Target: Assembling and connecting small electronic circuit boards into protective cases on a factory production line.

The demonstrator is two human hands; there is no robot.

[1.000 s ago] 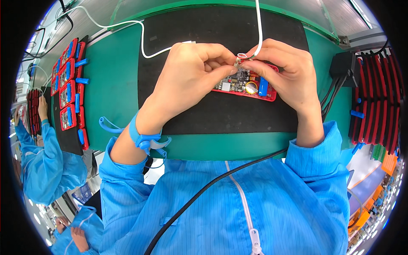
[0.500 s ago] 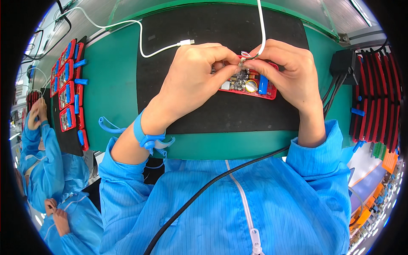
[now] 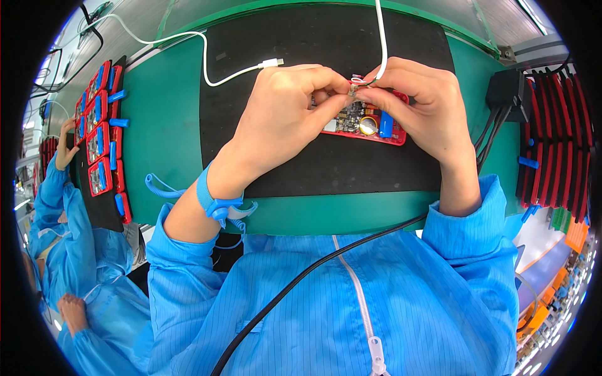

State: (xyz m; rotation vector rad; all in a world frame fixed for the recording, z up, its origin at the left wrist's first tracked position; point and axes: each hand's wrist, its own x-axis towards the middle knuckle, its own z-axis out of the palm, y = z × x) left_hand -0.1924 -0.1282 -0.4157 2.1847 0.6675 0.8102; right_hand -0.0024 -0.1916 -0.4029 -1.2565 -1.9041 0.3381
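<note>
A circuit board in a red housing lies on the black mat, carrying a round coin cell and a blue block-like part. Over its far edge both my hands meet in pinches. My left hand has thumb and forefinger closed at a small pale connector, partly hidden by the fingertips. Closed beside it, my right hand grips the thin wires at the end of a white cable. A blue wrist strap circles my left wrist.
Red-cased boards with blue parts stand in rows at left, near a co-worker's hand. A white plug cable lies on the black mat. Right are a black box and stacked red housings. A black cable crosses my front.
My hands stay pinched at the connector, with the board shifted very slightly in view. At left, one co-worker's hand has reached to the red-cased boards; another co-worker's hands have come together.
</note>
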